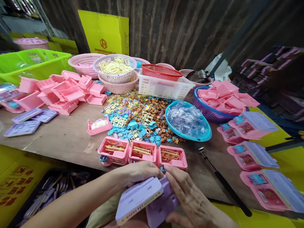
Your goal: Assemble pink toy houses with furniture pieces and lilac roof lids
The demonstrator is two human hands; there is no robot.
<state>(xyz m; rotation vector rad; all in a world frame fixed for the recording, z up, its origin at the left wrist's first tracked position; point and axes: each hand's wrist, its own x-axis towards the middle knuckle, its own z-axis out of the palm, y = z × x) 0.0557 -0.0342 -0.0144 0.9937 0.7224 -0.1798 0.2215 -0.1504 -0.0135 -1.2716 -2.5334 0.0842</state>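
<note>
Low at the front edge of the table, my left hand (145,172) grips a lavender plastic lid (139,196) with a "HAPPY PET HOUSE" strip along its edge. Behind it is a second, darker purple panel (161,207), tilted and partly covered. My right hand (189,198) closes on the right side of that panel, thumb below and fingers along its top. Just beyond my hands, three open pink toy boxes (114,151) stand in a row with small cream and brown parts inside.
A heap of small parts (142,117) covers the middle, beside a blue basin (208,129) of clear pieces. Pink boxes (68,91) and lavender lids (23,127) lie left. A black-handled rod (229,186) and assembled pink-and-lavender toys (264,191) are right. Baskets (116,73) stand behind.
</note>
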